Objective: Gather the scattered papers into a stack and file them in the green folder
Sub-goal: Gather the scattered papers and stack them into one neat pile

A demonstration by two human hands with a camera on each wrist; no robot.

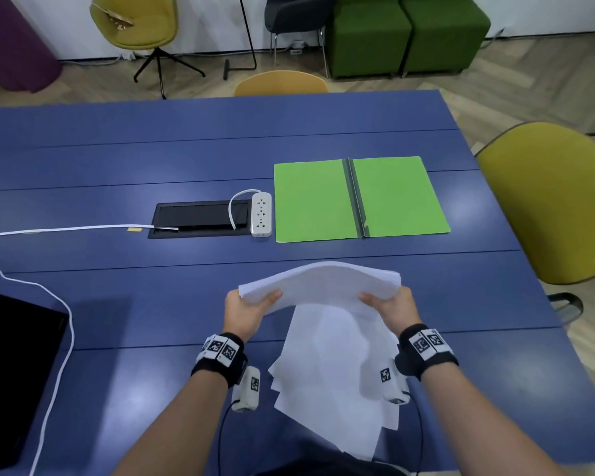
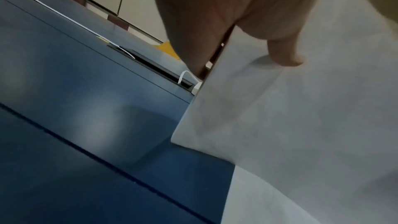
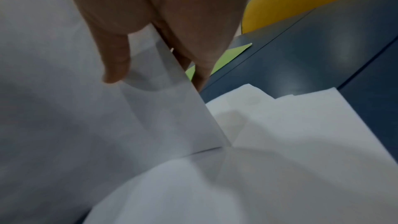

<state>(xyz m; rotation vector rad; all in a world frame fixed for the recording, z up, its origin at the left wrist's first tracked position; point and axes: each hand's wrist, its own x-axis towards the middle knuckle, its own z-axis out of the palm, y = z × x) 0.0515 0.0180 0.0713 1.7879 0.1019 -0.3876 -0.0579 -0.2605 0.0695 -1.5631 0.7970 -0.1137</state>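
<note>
A bundle of white papers (image 1: pixel 323 281) bows upward above the blue table (image 1: pixel 117 304), held at both ends. My left hand (image 1: pixel 251 304) pinches its left edge, thumb on the near face, as the left wrist view shows (image 2: pixel 286 57). My right hand (image 1: pixel 389 302) pinches the right edge the same way (image 3: pixel 116 67). Several more loose sheets (image 1: pixel 337 383) lie fanned on the table below, near the front edge. The green folder (image 1: pixel 359 197) lies open and flat further back, to the right of centre.
A white power strip (image 1: pixel 261 214) and a black cable hatch (image 1: pixel 200 218) sit left of the folder. White cables (image 1: pixel 66 229) run across the left side. A black laptop (image 1: pixel 14 372) is at the near left. A yellow chair (image 1: pixel 557 201) stands at the right edge.
</note>
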